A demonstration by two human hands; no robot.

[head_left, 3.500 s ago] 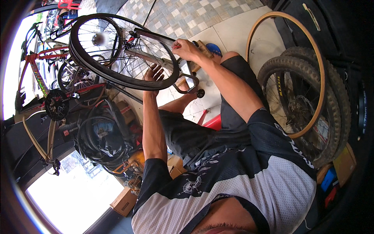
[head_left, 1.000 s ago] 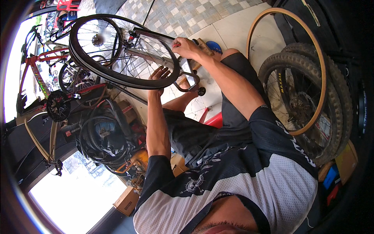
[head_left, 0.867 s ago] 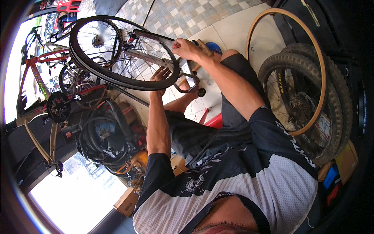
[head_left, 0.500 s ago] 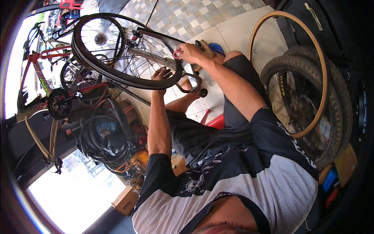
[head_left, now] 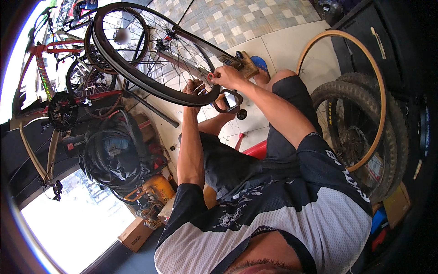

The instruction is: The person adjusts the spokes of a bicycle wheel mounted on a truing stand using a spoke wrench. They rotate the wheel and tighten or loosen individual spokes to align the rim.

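A spoked bicycle wheel (head_left: 150, 86) with a deep black rim is mounted in a truing stand (head_left: 196, 41) ahead of me. My left hand (head_left: 194, 87) is at the near part of the rim, its fingers curled by the spokes on the inner side; the rim hides part of the palm. Just to its right, my right hand (head_left: 228, 76) pinches a small red spoke wrench (head_left: 210, 77) at the rim's inner edge. Beneath the hands, a bright flat plate (head_left: 231, 99) shows within the stand's dark curved base.
A tan hoop (head_left: 381, 91) leans before knobby tyres (head_left: 326, 93) on the right. Bicycle frames (head_left: 43, 75) stand at the left, above a heap of black tubes (head_left: 112, 150). A yellow tool (head_left: 157, 188) and a cardboard box (head_left: 135, 234) lie lower left. A red stool (head_left: 257, 150) shows between my legs.
The whole view has shifted a little. My left hand is nearer to my right hand along the rim, its fingers more curled. The red spoke wrench stays in my right hand.
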